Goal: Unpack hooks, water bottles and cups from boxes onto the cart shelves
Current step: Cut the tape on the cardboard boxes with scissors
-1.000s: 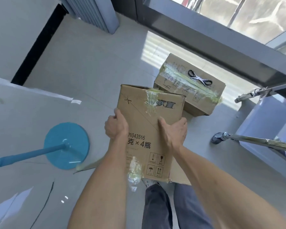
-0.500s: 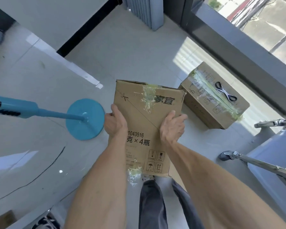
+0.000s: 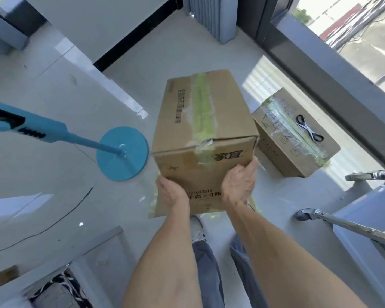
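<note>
Both hands grip the taped-shut cardboard box (image 3: 203, 138) at center: left hand (image 3: 171, 194) and right hand (image 3: 239, 184) on its near face. Second sealed box (image 3: 282, 152) at 3 o'clock carries scissors (image 3: 309, 128); contents hidden.

Both hands (image 3: 238, 185) clasping, forearms outstretched.

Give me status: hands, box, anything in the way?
Left hand and right hand both grip the taped box, held up off the floor. Second box sealed, scissors on top. Blue stand at left.
</note>
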{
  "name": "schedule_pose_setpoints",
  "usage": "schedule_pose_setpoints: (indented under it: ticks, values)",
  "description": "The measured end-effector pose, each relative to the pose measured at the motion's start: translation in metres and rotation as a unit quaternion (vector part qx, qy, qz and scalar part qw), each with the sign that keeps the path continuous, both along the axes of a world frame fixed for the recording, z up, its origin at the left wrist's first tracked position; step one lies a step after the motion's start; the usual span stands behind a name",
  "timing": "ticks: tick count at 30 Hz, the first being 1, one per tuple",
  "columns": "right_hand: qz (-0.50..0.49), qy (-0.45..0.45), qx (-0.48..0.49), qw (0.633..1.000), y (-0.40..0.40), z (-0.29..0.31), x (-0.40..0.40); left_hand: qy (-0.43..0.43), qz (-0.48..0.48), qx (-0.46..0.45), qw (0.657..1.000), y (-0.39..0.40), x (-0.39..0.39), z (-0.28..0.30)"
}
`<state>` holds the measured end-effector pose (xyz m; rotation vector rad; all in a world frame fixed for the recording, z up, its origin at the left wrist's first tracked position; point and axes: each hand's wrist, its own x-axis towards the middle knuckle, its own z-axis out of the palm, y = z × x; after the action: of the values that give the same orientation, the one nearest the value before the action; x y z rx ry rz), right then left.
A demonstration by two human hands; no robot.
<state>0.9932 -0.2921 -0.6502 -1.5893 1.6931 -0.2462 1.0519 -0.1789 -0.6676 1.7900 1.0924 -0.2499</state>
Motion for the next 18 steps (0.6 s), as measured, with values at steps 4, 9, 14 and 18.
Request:
schedule_pose_setpoints:
  ticks: [4, 9, 14, 18]
  values:
    - [-0.032, 0.007, 0.030, 0.999, 0.024, -0.007, -0.020, 0.140, 0.116, -0.028, 0.983, 0.030, -0.049, -0.021]
    - [-0.112, 0.015, 0.129, 0.985, 0.015, -0.017, -0.028, 0.149, 0.191, -0.206, 0.948, 0.070, -0.079, -0.033]
    - [-0.082, 0.083, 0.216, 0.970, 0.030, -0.017, -0.043, 0.137, 0.122, -0.022, 0.983, 0.092, -0.089, -0.024]
    - [0.027, 0.096, 0.162, 0.982, 0.055, -0.012, -0.028, 0.077, -0.325, 0.152, 0.930, 0.097, -0.077, -0.033]
